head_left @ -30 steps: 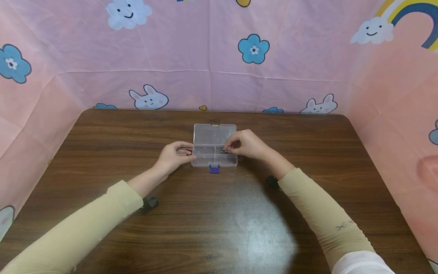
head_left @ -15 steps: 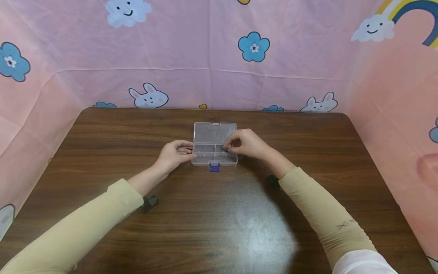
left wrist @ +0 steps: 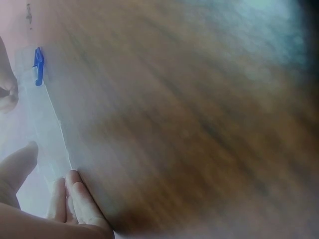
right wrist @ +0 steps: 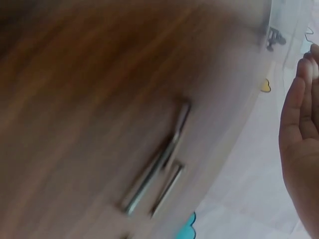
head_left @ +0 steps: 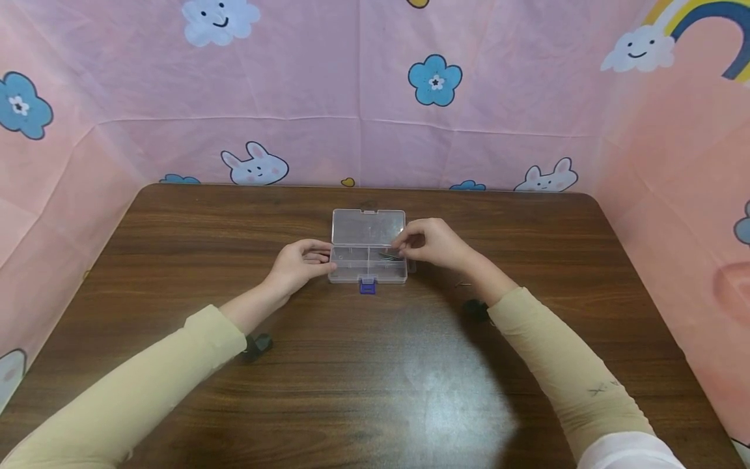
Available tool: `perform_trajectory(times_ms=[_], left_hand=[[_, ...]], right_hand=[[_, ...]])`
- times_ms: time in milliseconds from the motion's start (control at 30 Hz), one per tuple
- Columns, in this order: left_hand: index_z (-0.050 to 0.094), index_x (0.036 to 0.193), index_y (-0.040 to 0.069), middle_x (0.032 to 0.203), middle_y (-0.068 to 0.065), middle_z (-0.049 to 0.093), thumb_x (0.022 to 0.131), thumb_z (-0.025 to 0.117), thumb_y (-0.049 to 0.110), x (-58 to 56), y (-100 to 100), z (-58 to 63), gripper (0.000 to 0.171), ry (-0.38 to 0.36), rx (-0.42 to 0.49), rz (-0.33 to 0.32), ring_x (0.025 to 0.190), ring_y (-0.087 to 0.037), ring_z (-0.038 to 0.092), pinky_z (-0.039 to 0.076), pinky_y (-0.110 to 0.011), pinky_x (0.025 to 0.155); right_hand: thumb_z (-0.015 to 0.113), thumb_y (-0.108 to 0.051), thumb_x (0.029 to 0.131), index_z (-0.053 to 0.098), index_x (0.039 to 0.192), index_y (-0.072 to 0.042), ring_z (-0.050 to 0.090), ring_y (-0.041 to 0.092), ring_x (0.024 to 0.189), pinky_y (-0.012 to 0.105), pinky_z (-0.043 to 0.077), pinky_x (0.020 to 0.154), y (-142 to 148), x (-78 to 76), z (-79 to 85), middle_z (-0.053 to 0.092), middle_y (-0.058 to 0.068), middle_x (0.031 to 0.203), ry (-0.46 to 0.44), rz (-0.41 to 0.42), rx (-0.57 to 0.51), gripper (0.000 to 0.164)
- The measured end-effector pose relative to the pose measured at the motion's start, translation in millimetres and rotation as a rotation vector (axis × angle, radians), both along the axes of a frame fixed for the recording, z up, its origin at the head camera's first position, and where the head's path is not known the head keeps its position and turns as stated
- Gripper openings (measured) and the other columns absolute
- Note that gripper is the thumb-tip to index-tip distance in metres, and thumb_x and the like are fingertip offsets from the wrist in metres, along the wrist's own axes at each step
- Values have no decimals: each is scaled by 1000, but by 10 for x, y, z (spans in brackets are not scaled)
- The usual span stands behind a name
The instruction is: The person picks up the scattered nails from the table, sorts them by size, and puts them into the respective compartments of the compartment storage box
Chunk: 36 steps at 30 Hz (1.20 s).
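A clear plastic compartment box (head_left: 349, 272) with a blue latch (head_left: 367, 287) stands with its lid up near the middle of the table. My left hand (head_left: 295, 268) holds its left end, thumb at the front corner and fingers along the side. In the back right compartment lie thin metal pieces (head_left: 389, 256) that look like nails. Just over that compartment's right edge is my right hand (head_left: 436, 244), fingers loosely bent, with nothing visible between them. The right wrist view has several nail-like metal pins (right wrist: 149, 179) loose on the tabletop.
The brown wooden table (head_left: 328, 391) has pink printed cloth (head_left: 363, 150) rising at its back and sides. A pin (head_left: 463, 284) lies on the table by my right wrist. Dark blocky wrist devices (head_left: 258, 347) hang below both forearms.
My right hand has drawn back to the right and slightly up from the back right compartment, and the thin metal pieces now show inside it. My left hand stays on the box.
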<state>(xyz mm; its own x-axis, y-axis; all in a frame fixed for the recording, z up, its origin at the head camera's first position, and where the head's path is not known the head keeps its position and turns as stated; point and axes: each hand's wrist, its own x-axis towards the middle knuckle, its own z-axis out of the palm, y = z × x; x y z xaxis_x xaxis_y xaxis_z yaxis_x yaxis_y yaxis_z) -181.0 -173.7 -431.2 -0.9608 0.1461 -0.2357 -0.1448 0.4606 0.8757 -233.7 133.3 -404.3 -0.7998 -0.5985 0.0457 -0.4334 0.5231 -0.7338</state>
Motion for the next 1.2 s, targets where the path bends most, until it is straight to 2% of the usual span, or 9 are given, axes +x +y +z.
perform_trajectory(times_ms=[300, 433, 633, 933, 1200], left_hand=[[60, 144, -3, 144, -24, 64, 99, 77, 12, 7, -7, -9, 51, -3, -1, 4, 131, -37, 65, 55, -46, 114], [60, 144, -3, 144, -24, 64, 99, 77, 12, 13, -7, -12, 51, -2, 2, 4, 131, -37, 65, 55, -46, 114], [59, 145, -3, 144, -25, 64, 99, 76, 12, 22, -7, -16, 51, 2, 7, 2, 131, -38, 65, 54, -46, 115], [59, 145, -3, 145, -25, 64, 99, 76, 12, 23, 5, -9, 52, 4, 11, -2, 131, -38, 64, 54, -46, 115], [59, 145, -2, 145, -25, 64, 99, 76, 13, 19, 10, -1, 51, 6, 9, -2, 132, -38, 64, 54, -46, 115]], right_hand=[[75, 3, 95, 81, 107, -1, 73, 24, 95, 21, 60, 79, 258, 26, 29, 80, 15, 107, -6, -59, -8, 14], [75, 0, 96, 80, 112, -1, 76, 25, 99, 25, 61, 82, 400, 40, 28, 80, 13, 113, -26, -95, 3, 16], [76, -3, 97, 80, 112, -1, 74, 26, 101, 34, 61, 89, 604, 65, 27, 80, 13, 112, -6, -128, 36, 16], [76, -3, 97, 80, 112, -2, 75, 27, 99, 21, 58, 82, 934, 104, -3, 81, 14, 111, -7, -186, 63, 16], [77, -4, 97, 81, 111, -3, 73, 11, 92, 17, 57, 80, 1181, 165, -53, 81, 16, 112, -5, -220, 79, 15]])
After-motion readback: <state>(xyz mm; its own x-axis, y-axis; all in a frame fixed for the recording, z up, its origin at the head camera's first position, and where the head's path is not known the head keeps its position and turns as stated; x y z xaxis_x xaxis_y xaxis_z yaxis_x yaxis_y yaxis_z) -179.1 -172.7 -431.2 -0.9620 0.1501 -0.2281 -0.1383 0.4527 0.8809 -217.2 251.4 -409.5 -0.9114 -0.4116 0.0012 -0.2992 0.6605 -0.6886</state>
